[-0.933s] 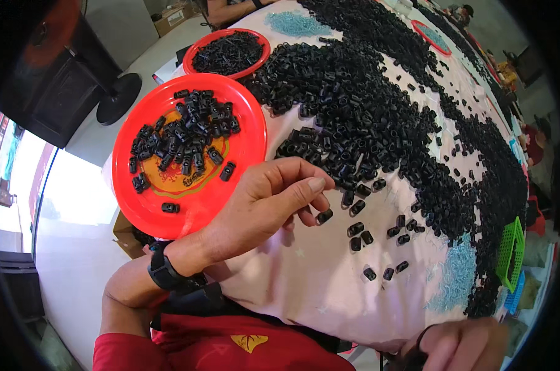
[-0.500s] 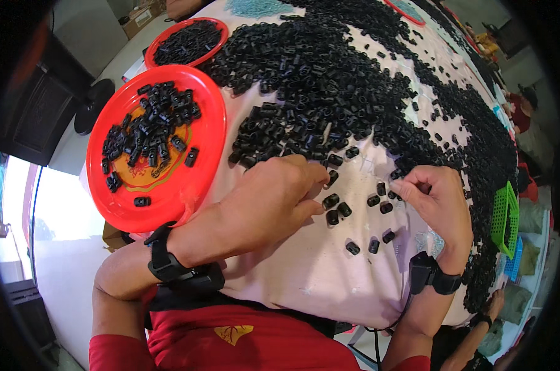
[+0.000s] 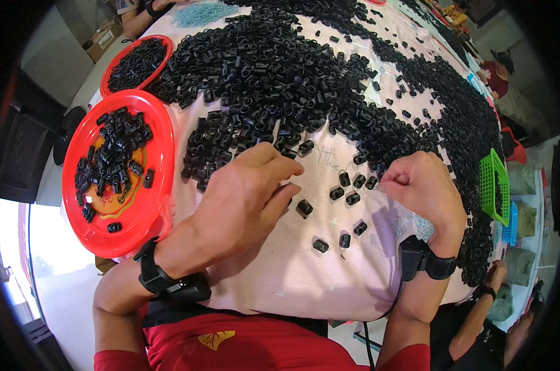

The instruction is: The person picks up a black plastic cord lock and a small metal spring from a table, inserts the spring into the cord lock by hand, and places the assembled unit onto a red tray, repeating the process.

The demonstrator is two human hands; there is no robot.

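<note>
"What stands at the far left?"

"A large red plate point(image 3: 150, 204) bearing a cluster of black parts point(image 3: 114, 148). Just beyond it is a smaller red tray point(image 3: 169, 59), also filled with black pieces."

"The left hand?"

"The left hand point(image 3: 243, 195) is over the pale tablecloth point(image 3: 292, 281), right of the plate, back uppermost. Thumb and forefinger tips stand apart. The remaining fingers are hidden beneath, so I cannot tell whether they grasp anything."

"And beyond it?"

"A broad heap of black parts point(image 3: 255, 68) spreads across the table. Its near edge reaches the left hand's knuckles."

"Location of the loose pieces?"

"The loose black parts point(image 3: 352, 198) lie between the hands, on the cloth. One lies just beside the left thumb; three sit in a row nearer the person; the others are grouped toward the right hand."

"State of the right hand?"

"The right hand point(image 3: 423, 188) has its fingers curled in, thumb against forefinger, with one part just beside the tips. Whether anything is pinched there, I cannot tell."

"Far right?"

"A green basket point(image 3: 503, 185) stands tilted at the table's edge; near it, a co-worker's hand point(image 3: 497, 273) and a blue basket point(image 3: 510, 231)."
</note>
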